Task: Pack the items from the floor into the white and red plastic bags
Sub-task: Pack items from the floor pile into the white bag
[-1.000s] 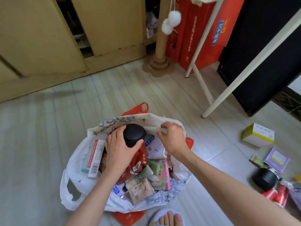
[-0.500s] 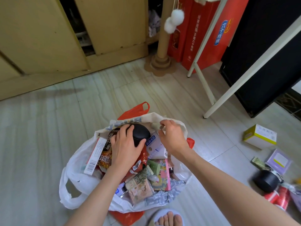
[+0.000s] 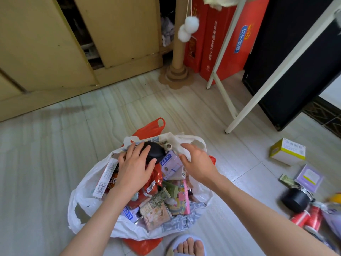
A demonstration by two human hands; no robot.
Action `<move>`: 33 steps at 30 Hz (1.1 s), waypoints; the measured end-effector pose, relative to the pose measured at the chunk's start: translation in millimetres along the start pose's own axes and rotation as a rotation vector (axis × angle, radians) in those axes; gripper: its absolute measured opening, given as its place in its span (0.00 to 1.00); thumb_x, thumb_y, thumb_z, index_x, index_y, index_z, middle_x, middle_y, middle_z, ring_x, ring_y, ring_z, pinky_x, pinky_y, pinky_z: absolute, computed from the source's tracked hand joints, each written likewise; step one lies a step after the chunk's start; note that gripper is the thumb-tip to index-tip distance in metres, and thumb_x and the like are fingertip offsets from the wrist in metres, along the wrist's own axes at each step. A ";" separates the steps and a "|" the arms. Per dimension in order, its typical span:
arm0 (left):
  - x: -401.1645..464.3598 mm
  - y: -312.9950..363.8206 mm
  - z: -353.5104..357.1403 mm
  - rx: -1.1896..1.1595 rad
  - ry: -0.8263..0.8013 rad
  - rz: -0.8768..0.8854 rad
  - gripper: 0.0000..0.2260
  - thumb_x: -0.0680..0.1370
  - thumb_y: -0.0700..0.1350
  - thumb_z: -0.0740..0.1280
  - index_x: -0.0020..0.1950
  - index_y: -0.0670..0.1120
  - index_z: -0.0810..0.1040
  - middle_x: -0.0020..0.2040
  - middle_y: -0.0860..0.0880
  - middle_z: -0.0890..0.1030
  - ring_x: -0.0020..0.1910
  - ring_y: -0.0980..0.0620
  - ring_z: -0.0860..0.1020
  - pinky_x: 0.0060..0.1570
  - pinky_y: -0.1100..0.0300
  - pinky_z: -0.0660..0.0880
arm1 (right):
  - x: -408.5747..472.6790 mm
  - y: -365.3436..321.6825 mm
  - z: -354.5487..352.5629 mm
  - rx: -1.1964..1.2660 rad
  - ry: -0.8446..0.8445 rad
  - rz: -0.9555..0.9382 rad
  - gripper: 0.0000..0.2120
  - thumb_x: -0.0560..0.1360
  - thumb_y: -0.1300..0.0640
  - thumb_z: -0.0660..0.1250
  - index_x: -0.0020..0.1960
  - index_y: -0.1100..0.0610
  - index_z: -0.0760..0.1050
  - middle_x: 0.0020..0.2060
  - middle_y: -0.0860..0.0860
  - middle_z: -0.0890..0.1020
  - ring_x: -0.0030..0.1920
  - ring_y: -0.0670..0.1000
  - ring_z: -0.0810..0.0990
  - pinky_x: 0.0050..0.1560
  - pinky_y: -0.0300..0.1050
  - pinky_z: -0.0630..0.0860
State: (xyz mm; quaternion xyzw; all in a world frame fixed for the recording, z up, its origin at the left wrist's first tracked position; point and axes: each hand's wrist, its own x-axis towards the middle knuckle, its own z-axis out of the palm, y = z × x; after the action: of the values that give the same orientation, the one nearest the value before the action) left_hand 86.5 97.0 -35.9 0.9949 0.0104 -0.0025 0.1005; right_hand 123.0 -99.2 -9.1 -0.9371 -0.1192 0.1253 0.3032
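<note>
We see the left hand point(image 3: 135, 169) pressing the black jar point(image 3: 153, 153) into the white bag point(image 3: 88, 198), fingers spread over it. Jar lies tilted, lid end pointing away from the palm. Right hand point(image 3: 198, 163) hovers beside it, fingers loose, holding nothing.

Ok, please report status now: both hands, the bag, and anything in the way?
Left hand pressing black jar into white bag. Right hand open above the bag's rim, holding nothing. Yellow-white box and another black jar on floor, unpacked. Nothing blocking.
</note>
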 end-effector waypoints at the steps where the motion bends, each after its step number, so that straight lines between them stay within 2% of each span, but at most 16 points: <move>1: -1.7 3.2 -4.1 -0.020 0.001 0.014 0.33 0.72 0.61 0.43 0.70 0.46 0.67 0.72 0.46 0.65 0.72 0.44 0.60 0.65 0.44 0.59 | -7.0 3.0 -5.0 -0.035 0.008 -0.027 0.21 0.79 0.52 0.57 0.71 0.55 0.63 0.68 0.53 0.70 0.64 0.54 0.72 0.58 0.44 0.69; 5: -13.4 29.3 -23.7 -0.048 0.086 0.159 0.28 0.74 0.57 0.51 0.69 0.45 0.67 0.71 0.43 0.67 0.69 0.43 0.64 0.65 0.44 0.62 | -43.9 23.1 -35.7 -0.182 0.047 -0.127 0.23 0.78 0.52 0.61 0.70 0.57 0.64 0.67 0.54 0.71 0.62 0.57 0.73 0.62 0.48 0.69; 8: -22.5 69.0 -36.2 -0.110 0.113 0.323 0.26 0.75 0.57 0.53 0.70 0.45 0.65 0.70 0.42 0.67 0.69 0.47 0.61 0.67 0.48 0.61 | -81.3 44.7 -67.6 -0.303 0.130 -0.171 0.22 0.73 0.51 0.64 0.65 0.58 0.70 0.60 0.55 0.77 0.54 0.58 0.79 0.57 0.51 0.74; 10: -25.8 101.1 -39.7 -0.122 0.112 0.447 0.27 0.74 0.57 0.55 0.70 0.46 0.64 0.70 0.42 0.67 0.68 0.48 0.61 0.67 0.52 0.57 | -108.2 59.8 -93.0 -0.382 0.167 -0.151 0.22 0.71 0.48 0.63 0.62 0.57 0.72 0.56 0.55 0.80 0.53 0.57 0.81 0.55 0.53 0.76; 13: -28.7 176.7 -44.5 -0.086 0.095 0.689 0.27 0.74 0.57 0.57 0.70 0.46 0.64 0.70 0.42 0.67 0.69 0.46 0.61 0.67 0.51 0.56 | -170.8 99.7 -141.7 -0.503 0.203 -0.054 0.24 0.71 0.44 0.58 0.61 0.56 0.74 0.55 0.53 0.81 0.53 0.53 0.82 0.53 0.53 0.77; 15: -28.3 232.9 -48.4 -0.006 0.102 0.883 0.27 0.73 0.56 0.56 0.69 0.46 0.65 0.69 0.42 0.69 0.69 0.44 0.65 0.67 0.48 0.62 | -216.3 129.5 -170.9 -0.528 0.237 0.034 0.24 0.68 0.44 0.61 0.60 0.56 0.74 0.55 0.53 0.81 0.53 0.53 0.82 0.53 0.53 0.78; 17: -28.7 288.4 -52.3 0.071 0.099 1.068 0.26 0.73 0.56 0.55 0.68 0.46 0.67 0.68 0.42 0.71 0.67 0.44 0.70 0.63 0.46 0.69 | -261.3 157.6 -194.3 -0.547 0.296 0.138 0.24 0.69 0.44 0.61 0.61 0.55 0.74 0.55 0.53 0.81 0.53 0.52 0.81 0.54 0.53 0.77; 21: -43.6 383.7 -38.4 0.144 0.054 1.267 0.25 0.72 0.55 0.55 0.66 0.45 0.71 0.65 0.42 0.74 0.64 0.44 0.73 0.60 0.45 0.72 | -342.5 210.8 -213.2 -0.475 0.434 0.343 0.25 0.70 0.45 0.57 0.62 0.57 0.74 0.56 0.55 0.81 0.55 0.54 0.81 0.57 0.56 0.74; 24: -75.3 430.3 -2.9 0.116 -0.031 1.309 0.25 0.71 0.54 0.56 0.63 0.44 0.74 0.63 0.41 0.76 0.61 0.42 0.75 0.57 0.45 0.73 | -397.0 250.9 -194.2 -0.372 0.528 0.512 0.25 0.71 0.47 0.58 0.61 0.60 0.74 0.55 0.57 0.81 0.55 0.57 0.81 0.56 0.57 0.75; 26: -99.2 447.1 30.3 0.067 -0.095 1.283 0.24 0.71 0.54 0.56 0.63 0.44 0.73 0.62 0.41 0.76 0.61 0.41 0.76 0.56 0.45 0.74 | -428.3 276.4 -165.5 -0.267 0.570 0.637 0.24 0.73 0.50 0.63 0.64 0.62 0.72 0.59 0.59 0.78 0.59 0.59 0.77 0.60 0.55 0.72; 28: -122.1 453.6 68.3 -0.047 -0.216 1.166 0.25 0.71 0.54 0.56 0.63 0.42 0.72 0.62 0.39 0.76 0.60 0.39 0.75 0.55 0.43 0.74 | -455.2 298.2 -129.7 -0.138 0.504 0.802 0.26 0.74 0.53 0.66 0.69 0.60 0.66 0.66 0.57 0.71 0.66 0.58 0.70 0.66 0.51 0.66; 30: -144.4 449.7 107.6 -0.134 -0.353 1.005 0.26 0.70 0.54 0.57 0.62 0.39 0.73 0.60 0.37 0.76 0.59 0.38 0.75 0.55 0.42 0.74 | -476.5 316.0 -92.6 -0.064 0.427 0.907 0.27 0.74 0.53 0.66 0.69 0.59 0.65 0.68 0.57 0.69 0.68 0.57 0.68 0.66 0.49 0.65; 33: -178.4 429.4 157.9 -0.086 -0.515 0.917 0.26 0.71 0.53 0.59 0.65 0.39 0.71 0.62 0.37 0.74 0.62 0.38 0.73 0.59 0.45 0.71 | -497.6 337.0 -48.1 0.056 0.343 1.061 0.27 0.75 0.51 0.64 0.71 0.57 0.62 0.69 0.56 0.67 0.69 0.57 0.66 0.66 0.47 0.64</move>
State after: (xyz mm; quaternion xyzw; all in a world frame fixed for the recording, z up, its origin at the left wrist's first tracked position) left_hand -83.2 -358.8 -103.5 0.8593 -0.4511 -0.2021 0.1312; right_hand -280.4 -539.6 -92.1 -0.8671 0.4235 0.1094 0.2384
